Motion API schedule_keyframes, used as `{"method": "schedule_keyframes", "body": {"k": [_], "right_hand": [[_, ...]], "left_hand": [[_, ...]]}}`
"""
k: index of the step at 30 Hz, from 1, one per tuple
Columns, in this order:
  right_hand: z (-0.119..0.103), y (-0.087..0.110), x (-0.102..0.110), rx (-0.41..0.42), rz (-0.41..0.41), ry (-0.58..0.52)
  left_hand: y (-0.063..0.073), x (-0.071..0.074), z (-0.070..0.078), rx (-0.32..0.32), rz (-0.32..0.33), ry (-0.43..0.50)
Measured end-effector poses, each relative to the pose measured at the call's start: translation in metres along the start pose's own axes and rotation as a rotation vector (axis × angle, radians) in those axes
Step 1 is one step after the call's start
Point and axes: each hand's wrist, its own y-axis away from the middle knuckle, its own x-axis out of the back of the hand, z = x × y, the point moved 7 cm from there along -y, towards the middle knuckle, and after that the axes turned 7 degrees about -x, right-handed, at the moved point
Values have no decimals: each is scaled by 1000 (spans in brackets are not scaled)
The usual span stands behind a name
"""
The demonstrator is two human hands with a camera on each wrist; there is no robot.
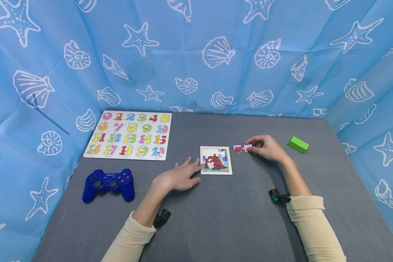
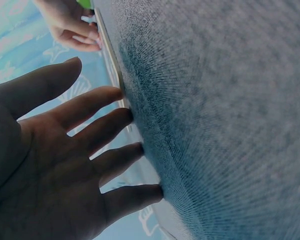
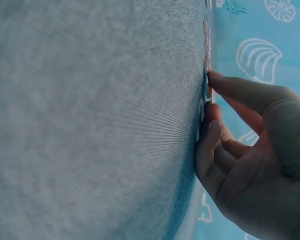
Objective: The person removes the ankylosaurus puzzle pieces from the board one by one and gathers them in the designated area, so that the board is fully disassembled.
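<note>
Two small purple-and-brown flat jigsaw pieces [image 1: 237, 149] lie at the right hand [image 1: 265, 148], which pinches one; the left hand [image 1: 179, 176], fingers spread, touches a square cream-framed puzzle [image 1: 216, 173].

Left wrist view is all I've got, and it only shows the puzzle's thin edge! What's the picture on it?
Observer: The puzzle shows somebody with lots of red-brown hair.
Operator: Cool! I can see the other hand too. Is anything lying between it and the puzzle?
Observer: Yes, a small loose piece lies between the puzzle and the right hand.
Operator: And what's on the left, where I can't look?
Observer: A blue gamepad lies to the left of your left hand.
</note>
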Motion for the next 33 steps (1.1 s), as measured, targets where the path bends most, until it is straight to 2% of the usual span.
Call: {"method": "schedule_keyframes", "body": {"k": [7,19,33], "right_hand": [[0,0,0,-19,12,21],[-10,6,2,-5,27,-76],[-36,7,-20,34,-59,-216]], "left_hand": [[-1,0,0,3,3,-4],[0,0,0,7,-2,-2],[2,1,3,2,0,-3]]}}
